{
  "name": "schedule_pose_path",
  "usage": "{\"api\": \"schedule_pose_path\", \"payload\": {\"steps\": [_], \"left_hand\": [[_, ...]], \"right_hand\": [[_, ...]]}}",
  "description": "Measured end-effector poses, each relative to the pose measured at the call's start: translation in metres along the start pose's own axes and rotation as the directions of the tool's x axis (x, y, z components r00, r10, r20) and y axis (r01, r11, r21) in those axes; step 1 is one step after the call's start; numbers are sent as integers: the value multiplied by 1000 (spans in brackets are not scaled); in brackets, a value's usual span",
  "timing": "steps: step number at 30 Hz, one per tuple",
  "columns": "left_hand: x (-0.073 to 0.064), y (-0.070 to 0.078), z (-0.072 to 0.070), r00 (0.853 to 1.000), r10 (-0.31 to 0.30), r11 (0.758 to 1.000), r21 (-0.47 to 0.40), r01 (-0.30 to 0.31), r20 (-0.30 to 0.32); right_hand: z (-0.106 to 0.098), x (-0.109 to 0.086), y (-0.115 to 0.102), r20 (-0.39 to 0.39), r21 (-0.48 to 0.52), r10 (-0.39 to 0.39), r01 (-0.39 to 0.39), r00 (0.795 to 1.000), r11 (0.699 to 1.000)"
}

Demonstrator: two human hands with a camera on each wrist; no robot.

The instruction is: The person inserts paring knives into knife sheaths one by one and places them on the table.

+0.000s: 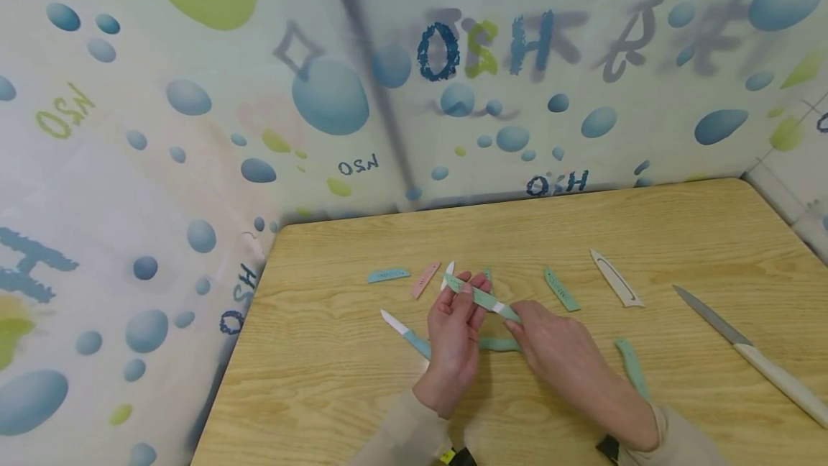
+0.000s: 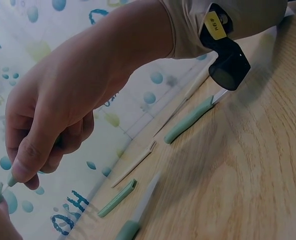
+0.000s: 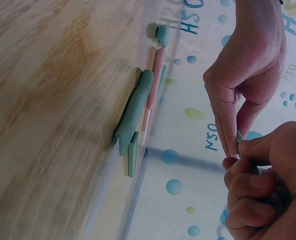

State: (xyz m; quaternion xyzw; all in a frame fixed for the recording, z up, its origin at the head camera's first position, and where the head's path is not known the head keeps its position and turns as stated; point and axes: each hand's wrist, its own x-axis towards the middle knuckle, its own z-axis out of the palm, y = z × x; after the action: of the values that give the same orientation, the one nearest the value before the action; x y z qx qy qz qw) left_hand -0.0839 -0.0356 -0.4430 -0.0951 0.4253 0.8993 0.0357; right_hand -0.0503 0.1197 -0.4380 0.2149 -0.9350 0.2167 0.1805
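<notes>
My left hand (image 1: 453, 336) pinches a green blade sheath (image 1: 480, 296) between thumb and fingers. In my right hand (image 1: 569, 351) is the green handle (image 1: 509, 313) of a small knife, gripped near the blade. A short white stretch of blade (image 1: 498, 307) shows between sheath and handle; the sheath covers the rest. The left wrist view has my right hand (image 2: 62, 100) curled round the handle. From the right wrist, my left hand (image 3: 253, 75) appears with thumb and fingers meeting at the sheath. Under the hands lies another green knife handle (image 1: 499, 344).
A blue-handled knife (image 1: 417, 344) lies left of my hands. Beyond are blue (image 1: 389, 275), pink (image 1: 425, 280), green (image 1: 561, 290) and white sheaths (image 1: 617, 279). To the right are another green handle (image 1: 632, 365) and a large white-handled knife (image 1: 744, 344). Patterned walls (image 1: 491, 113) border the wooden table (image 1: 310, 351).
</notes>
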Motion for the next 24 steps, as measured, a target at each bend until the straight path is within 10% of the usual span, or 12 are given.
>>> {"api": "schedule_pose_path", "payload": {"steps": [24], "left_hand": [[-2,-5,5,1000,-4,1000,19,4,16]], "right_hand": [[0,5,-4,63,28,43,-45,997,999]]}}
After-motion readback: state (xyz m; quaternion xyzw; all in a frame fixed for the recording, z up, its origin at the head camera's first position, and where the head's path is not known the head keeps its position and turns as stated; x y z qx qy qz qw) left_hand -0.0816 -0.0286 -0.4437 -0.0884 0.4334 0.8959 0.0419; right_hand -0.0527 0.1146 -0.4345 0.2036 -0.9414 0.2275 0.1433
